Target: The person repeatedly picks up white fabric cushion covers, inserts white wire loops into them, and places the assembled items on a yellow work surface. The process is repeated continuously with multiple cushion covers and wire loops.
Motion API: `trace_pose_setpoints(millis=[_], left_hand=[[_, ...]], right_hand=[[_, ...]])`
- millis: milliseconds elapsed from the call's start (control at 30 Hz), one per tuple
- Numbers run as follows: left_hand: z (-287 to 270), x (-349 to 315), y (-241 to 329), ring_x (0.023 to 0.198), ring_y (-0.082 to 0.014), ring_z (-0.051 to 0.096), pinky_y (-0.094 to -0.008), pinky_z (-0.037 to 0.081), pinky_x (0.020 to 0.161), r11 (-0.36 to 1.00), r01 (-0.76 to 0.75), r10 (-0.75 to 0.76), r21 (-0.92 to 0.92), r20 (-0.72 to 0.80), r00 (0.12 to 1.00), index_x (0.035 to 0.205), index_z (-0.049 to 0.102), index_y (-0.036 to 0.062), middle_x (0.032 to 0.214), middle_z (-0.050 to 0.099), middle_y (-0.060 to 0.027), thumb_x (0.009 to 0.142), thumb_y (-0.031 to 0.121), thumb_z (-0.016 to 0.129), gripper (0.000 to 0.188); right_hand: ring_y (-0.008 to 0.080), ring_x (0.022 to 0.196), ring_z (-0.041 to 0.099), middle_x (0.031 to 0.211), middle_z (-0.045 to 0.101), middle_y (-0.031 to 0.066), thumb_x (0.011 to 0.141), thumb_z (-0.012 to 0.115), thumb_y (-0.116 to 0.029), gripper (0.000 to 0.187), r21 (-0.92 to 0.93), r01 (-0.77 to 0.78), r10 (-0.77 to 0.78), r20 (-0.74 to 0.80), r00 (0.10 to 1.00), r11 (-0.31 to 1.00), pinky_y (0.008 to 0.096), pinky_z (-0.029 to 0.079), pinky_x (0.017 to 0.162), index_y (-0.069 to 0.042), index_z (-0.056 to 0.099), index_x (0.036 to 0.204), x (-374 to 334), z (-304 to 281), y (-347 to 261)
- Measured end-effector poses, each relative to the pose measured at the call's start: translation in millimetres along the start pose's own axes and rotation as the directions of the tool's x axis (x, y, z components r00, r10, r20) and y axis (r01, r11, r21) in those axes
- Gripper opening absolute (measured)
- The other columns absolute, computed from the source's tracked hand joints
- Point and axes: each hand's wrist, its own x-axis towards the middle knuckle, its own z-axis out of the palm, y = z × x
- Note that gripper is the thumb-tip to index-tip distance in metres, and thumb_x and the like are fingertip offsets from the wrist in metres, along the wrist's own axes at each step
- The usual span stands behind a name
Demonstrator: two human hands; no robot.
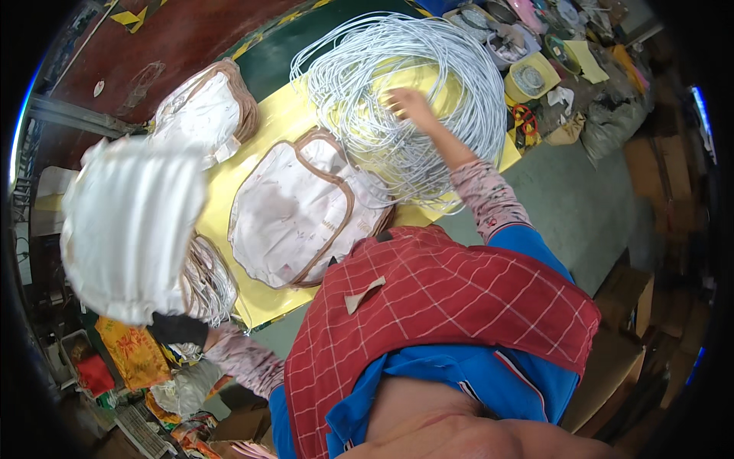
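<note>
While the left hand (177, 330), in a black glove, appears to grip the near edge of a white ridged panel (130, 229), its fingertips are hidden behind it. The panel is blurred and raised to the left of the central stack of brown-edged fabric pieces (287, 214), its longer side running away from the wearer. Beyond that central stack and to its right lies a big loose coil of pale cord (470, 107), slightly oval, its strands lapping the stack's right side. The bare right hand (410, 103), fingers spread and holding nothing visible, is over the coil and much the nearer of the two; whether it touches the cord is unclear. From the left hand, the coil lies forward and right, with the central stack in between. A second brown-edged stack (202, 107) sits beyond and left of the central one, and a brown-edged bundle (206, 279) near its left, partly covered by the panel. Yellow sheeting (271, 118) spreads beneath the central stack.
</note>
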Motion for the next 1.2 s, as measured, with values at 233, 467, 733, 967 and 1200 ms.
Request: trace_pose_setpoints(millis=[233, 467, 733, 967, 1200], left_hand=[[11, 59, -24, 0.097, -0.0311, 0.059, -0.0382, 0.048, 0.079, 0.64, -0.263, -0.195, 0.722, 0.483, 0.854, 0.125, 0.05, 0.0096, 0.117, 0.056, -0.0194, 0.088, 0.037, 0.051, 0.047], [111, -90, 74, 0.107, -0.0285, 0.055, -0.0336, 0.042, 0.091, 0.974, 0.026, 0.174, -0.224, 0.821, 0.544, 0.124, 0.046, -0.0008, 0.114, 0.057, -0.0169, 0.082, 0.009, 0.062, 0.046], [153, -158, 243, 0.101, -0.0263, 0.059, -0.0325, 0.046, 0.084, 0.84, 0.048, 0.461, -0.54, 0.759, 0.46, 0.124, 0.049, 0.0057, 0.115, 0.059, -0.0136, 0.082, 0.014, 0.063, 0.046], [196, -215, 294, 0.096, -0.0377, 0.057, -0.0409, 0.048, 0.079, 0.66, 0.383, 0.502, -0.647, 0.758, 0.416, 0.126, 0.041, -0.0012, 0.108, 0.056, -0.0251, 0.082, 0.021, 0.059, 0.053], [141, -183, 191, 0.079, -0.0309, 0.062, -0.0404, 0.049, 0.067, 0.837, 0.098, 0.547, -0.538, 0.821, -0.162, 0.104, 0.06, 0.0122, 0.091, 0.064, -0.0111, 0.086, 0.023, 0.053, 0.023]], right_hand=[[0.0376, 0.083, 0.061, 0.088, 0.064, 0.0198, 0.077, 0.06, -0.031, 0.035, -0.747, -0.177, -0.338, -0.482, 0.808, 0.641, 0.0446, 0.048, 0.074, 0.0, 0.06, 0.094, 81, -120, 39], [0.0397, 0.087, 0.06, 0.091, 0.062, 0.023, 0.074, 0.055, -0.021, 0.029, -0.818, -0.291, -0.245, -0.454, 0.857, 0.496, 0.0465, 0.047, 0.076, 0.001, 0.058, 0.092, 87, -121, 20], [0.0083, 0.046, 0.046, 0.063, 0.054, 0.0019, 0.088, 0.048, -0.014, 0.021, 0.015, 0.429, -0.417, -0.208, 0.885, 0.903, 0.0219, 0.037, 0.041, 0.0, 0.056, 0.101, 45, 8, -99], [0.0014, 0.042, 0.038, 0.062, 0.056, 0.0009, 0.093, 0.047, -0.018, 0.029, 0.328, 0.379, -0.479, 0.322, 0.816, 0.865, 0.0164, 0.026, 0.037, 0.003, 0.056, 0.112, -39, 157, -217], [0.0006, 0.031, 0.033, 0.055, 0.043, -0.0035, 0.097, 0.039, -0.02, 0.039, 0.614, -0.029, -0.356, 0.495, 0.793, 0.788, 0.0154, 0.026, 0.027, 0.005, 0.036, 0.127, -48, 83, -236]])
